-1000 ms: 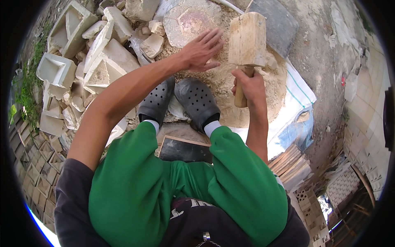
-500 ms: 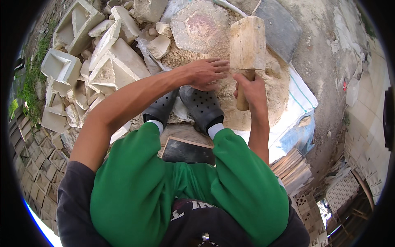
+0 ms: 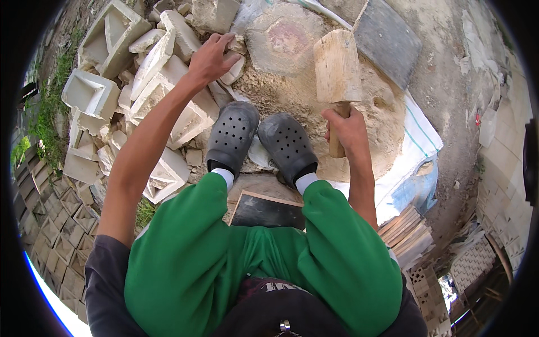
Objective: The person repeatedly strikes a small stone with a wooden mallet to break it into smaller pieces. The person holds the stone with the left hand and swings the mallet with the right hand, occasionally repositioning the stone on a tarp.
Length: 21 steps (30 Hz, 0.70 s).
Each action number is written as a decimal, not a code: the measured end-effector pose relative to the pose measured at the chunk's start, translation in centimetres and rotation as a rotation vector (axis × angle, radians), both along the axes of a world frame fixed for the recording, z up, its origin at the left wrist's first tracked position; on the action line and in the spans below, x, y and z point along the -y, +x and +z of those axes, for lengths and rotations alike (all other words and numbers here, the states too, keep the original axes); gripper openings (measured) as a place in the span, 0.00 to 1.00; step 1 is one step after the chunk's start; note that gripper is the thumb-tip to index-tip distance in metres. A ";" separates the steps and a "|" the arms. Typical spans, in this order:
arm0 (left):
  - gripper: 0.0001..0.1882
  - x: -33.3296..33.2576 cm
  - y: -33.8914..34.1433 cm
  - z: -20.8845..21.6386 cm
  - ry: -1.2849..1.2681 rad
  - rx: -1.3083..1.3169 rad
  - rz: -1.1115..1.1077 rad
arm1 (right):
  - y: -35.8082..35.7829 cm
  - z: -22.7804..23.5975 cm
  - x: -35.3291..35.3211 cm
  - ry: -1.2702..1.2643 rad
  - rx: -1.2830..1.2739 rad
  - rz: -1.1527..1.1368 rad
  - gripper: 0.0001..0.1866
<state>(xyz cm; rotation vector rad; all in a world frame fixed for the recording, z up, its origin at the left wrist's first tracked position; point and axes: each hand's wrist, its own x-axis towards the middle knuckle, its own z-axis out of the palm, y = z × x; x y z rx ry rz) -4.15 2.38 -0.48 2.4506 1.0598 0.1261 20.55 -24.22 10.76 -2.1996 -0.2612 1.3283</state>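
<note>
My right hand (image 3: 349, 130) is wrapped round the handle of a wooden mallet (image 3: 338, 67). The mallet's blocky head points away from me, above a heap of pale crushed rubble (image 3: 281, 92). Over on the left, my left hand (image 3: 212, 60) reaches to the edge of a pile of broken cast blocks (image 3: 151, 98). Its fingers and thumb are apart, close against a small pale chunk (image 3: 234, 68). Part of that chunk is hidden by the hand, and I see no piece lifted.
A hexagonal slab (image 3: 285, 39) lies beyond the rubble, beside a dark grey slab (image 3: 387, 42). White woven sheeting (image 3: 418, 132) spreads under the rubble. My grey clogs (image 3: 233, 135) stand at its near edge. Stacked thin slats (image 3: 405, 233) are at right.
My left hand has swung left, from over the crushed rubble to the broken blocks. The mallet stays in my right hand, nearly in the same place.
</note>
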 end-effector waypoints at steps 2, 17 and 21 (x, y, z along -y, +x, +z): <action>0.30 -0.3 0.6 0.5 -0.007 -0.103 -0.035 | -0.3 -0.1 -0.4 -0.003 -0.003 0.018 0.23; 0.29 -1.7 2.1 4.6 -0.034 0.159 -0.143 | -2.0 -3.1 -0.2 0.058 -0.054 0.037 0.28; 0.30 1.3 5.6 3.5 0.005 0.139 -0.129 | -2.6 -3.7 0.1 0.107 -0.087 0.000 0.30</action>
